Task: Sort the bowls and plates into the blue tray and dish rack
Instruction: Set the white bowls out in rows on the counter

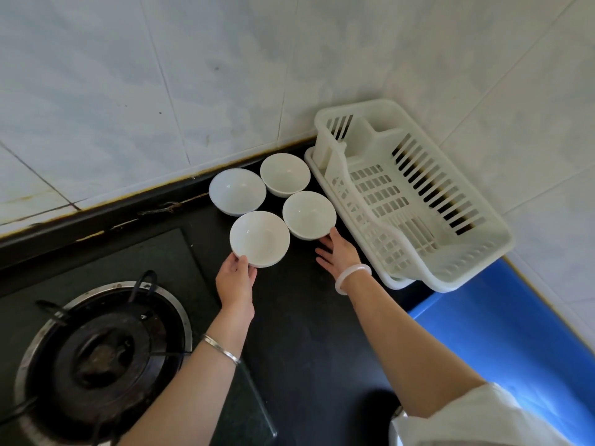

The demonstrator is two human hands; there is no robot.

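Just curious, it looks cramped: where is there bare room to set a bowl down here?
Bare black counter lies before the bowls, between gas burner and blue tray. Dish rack and tray look empty. Crowded: four bowls packed between wall and rack.

Four upright white bowls (259, 238) cluster beside white dish rack (450, 278)

Left hand (236, 278) grips near bowl (259, 238), right hand (338, 254) touches right bowl (309, 215) beside the dish rack (363, 138)

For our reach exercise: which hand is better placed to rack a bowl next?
Likely right: the right hand touches the right bowl, beside the rack; the left hand holds the left bowl, farther off.
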